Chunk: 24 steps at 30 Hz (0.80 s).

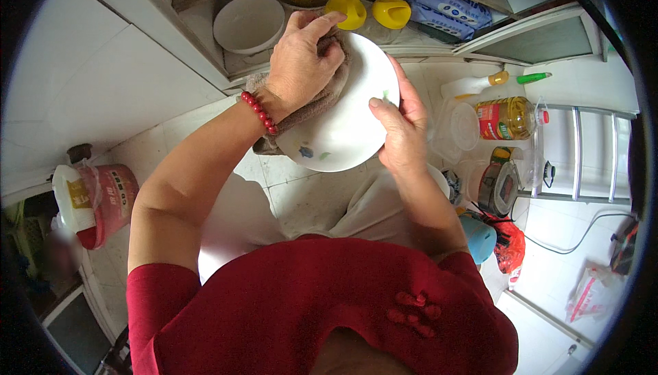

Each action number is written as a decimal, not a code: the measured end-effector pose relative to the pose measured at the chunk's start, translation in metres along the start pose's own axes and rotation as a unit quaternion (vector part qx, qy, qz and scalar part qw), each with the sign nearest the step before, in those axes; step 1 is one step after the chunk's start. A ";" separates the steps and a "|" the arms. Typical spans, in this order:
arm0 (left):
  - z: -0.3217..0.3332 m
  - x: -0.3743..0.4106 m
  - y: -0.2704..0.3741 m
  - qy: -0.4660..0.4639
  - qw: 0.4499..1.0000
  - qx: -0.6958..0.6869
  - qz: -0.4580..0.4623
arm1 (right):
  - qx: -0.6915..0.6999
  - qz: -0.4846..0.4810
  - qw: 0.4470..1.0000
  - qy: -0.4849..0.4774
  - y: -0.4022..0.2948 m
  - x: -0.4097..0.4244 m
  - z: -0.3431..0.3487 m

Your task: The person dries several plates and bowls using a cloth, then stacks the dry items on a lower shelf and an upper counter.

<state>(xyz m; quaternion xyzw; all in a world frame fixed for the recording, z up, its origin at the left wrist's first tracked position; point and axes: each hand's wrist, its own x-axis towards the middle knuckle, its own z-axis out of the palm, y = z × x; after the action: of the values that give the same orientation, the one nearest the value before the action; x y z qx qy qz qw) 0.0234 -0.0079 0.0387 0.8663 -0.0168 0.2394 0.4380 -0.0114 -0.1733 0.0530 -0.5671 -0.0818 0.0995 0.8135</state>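
Note:
A white plate (pixel 354 113) with small leaf and flower prints is held up in front of me, above the tiled floor. My right hand (pixel 403 118) grips its right rim, the thumb lying on the face and the fingers behind. On the plate's upper left side, my left hand (pixel 306 61) presses a brown cloth (pixel 321 105) against the surface. Part of the cloth hangs below the wrist, past the plate's left edge. A red bead bracelet (pixel 258 112) circles my left wrist. The fingers behind the plate are mostly hidden.
An open low cabinet ahead holds a white bowl (pixel 249 23), yellow-topped containers (pixel 391 13) and blue packs (pixel 447 13). To the right stand an oil jug (pixel 506 118), plastic tubs (pixel 464 126) and a metal rack (pixel 576 154). A red bucket (pixel 115 195) sits at left.

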 end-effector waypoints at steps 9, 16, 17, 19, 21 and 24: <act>0.000 0.003 -0.003 -0.083 0.983 -0.136 -0.086 | -0.041 -0.001 0.999 -0.024 -0.009 -0.009 -0.001; -0.005 0.003 0.007 -0.107 0.975 -0.156 -0.114 | -0.071 -0.020 0.997 -0.037 -0.011 -0.011 -0.003; -0.005 0.003 0.008 -0.114 0.975 -0.150 -0.116 | -0.072 -0.019 0.997 -0.037 -0.012 -0.012 -0.003; -0.006 0.003 0.008 -0.112 0.978 -0.143 -0.105 | -0.073 -0.017 0.996 -0.038 -0.013 -0.012 -0.003; -0.004 0.002 0.007 -0.107 0.978 -0.148 -0.100 | -0.073 -0.016 0.996 -0.039 -0.013 -0.012 -0.004; -0.002 0.002 0.004 -0.103 0.974 -0.169 -0.110 | -0.073 -0.017 0.996 -0.038 -0.013 -0.012 -0.005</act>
<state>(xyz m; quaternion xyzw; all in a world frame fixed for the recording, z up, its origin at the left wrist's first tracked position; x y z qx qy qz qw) 0.0233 -0.0090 0.0436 0.7964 -0.0066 0.0933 0.5974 -0.0210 -0.1852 0.0638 -0.6194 -0.1295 0.1015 0.7676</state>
